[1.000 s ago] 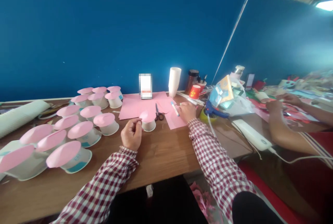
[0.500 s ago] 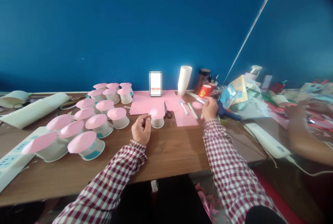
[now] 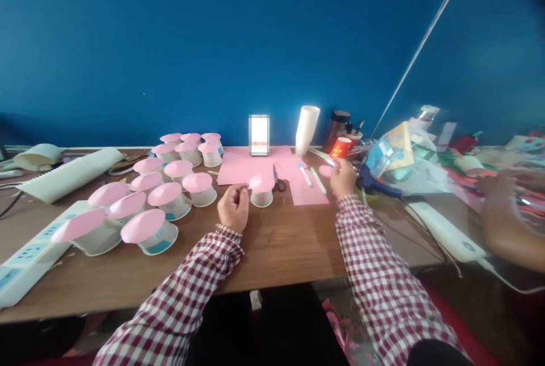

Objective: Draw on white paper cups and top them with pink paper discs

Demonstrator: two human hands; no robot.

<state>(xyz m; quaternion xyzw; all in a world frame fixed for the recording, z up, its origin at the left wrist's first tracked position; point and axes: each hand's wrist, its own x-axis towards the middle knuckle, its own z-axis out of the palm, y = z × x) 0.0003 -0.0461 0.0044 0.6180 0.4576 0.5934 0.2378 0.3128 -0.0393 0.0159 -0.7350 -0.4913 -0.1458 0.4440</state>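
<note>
Blue wall (image 3: 221,42) backs the surface (image 3: 289,247), where one pink-topped cup (image 3: 261,190) stands beside the curled left hand (image 3: 233,208); the bent right hand (image 3: 343,177) is near a red cup (image 3: 340,148). I cannot tell whether either grips anything.

The right hand (image 3: 343,179) is now right of the pink sheet (image 3: 305,196), exposing a green-tipped pen (image 3: 318,181) and pink disc (image 3: 326,171).

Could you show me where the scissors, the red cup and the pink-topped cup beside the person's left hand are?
Scissors (image 3: 277,180): head view, where blades meet handles.
Red cup (image 3: 340,148): head view, on its side wall.
Pink-topped cup (image 3: 261,184): head view, on its pink top.
</note>
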